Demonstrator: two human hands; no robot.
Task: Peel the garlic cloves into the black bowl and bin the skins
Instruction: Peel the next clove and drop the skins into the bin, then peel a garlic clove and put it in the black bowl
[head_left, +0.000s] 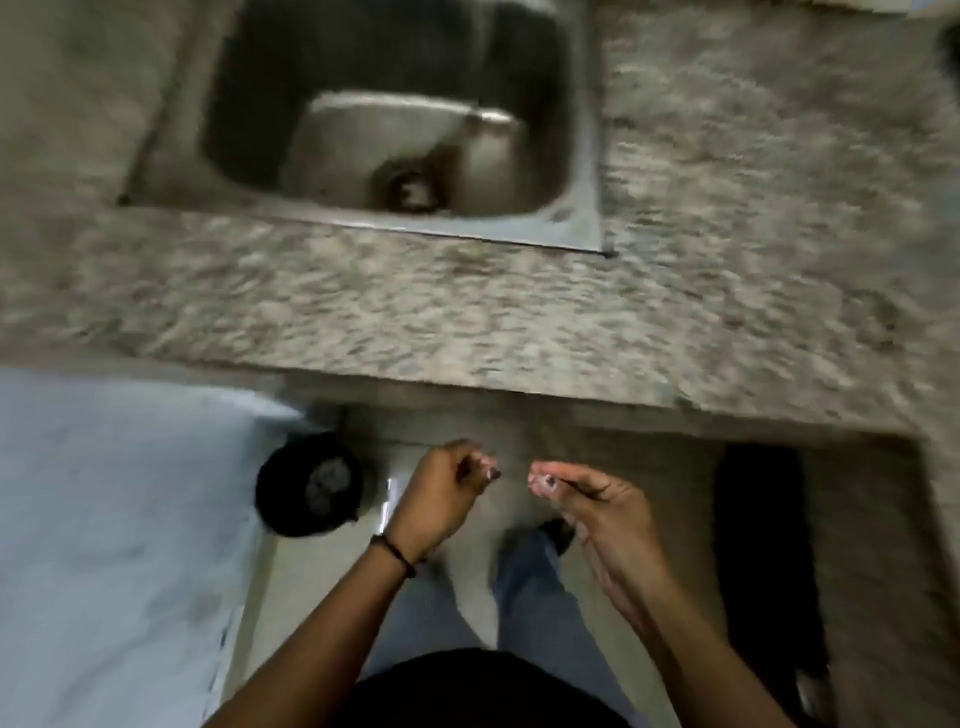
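Granite worktop (467, 312): speckled and hard, running across the upper view; you are standing in front of its edge, with both hands held below it over the floor.
Sink (363, 67): brushed steel, rectangular with rounded corners, lying empty, with a dark drain showing.
Bin (310, 483): round, black, sitting on the floor just left of your left hand (441, 493); pale crumpled matter is showing inside, possibly skins, though blur is preventing confirmation.
Left hand: fingers are curling loosely inward, tips nearly meeting; whether they are pinching anything cannot be told.
Right hand (587, 499): fingers are lying together and extended toward the left hand, a small gap between the two; any skin held there is too blurred to confirm.
Garlic and black bowl: neither is appearing in view; you are working away from them.
Step judged: you are likely brushing skins off your fingers near the bin.
Risk one: your hands are hanging right of the bin's opening, not over it, so light papery skins are liable to be drifting onto the tiled floor (291, 597).
Risk two: sticky scraps may be clinging to your fingertips and travelling back to the bowl.
Risk three: head motion is blurring everything, so your aim is suffering.
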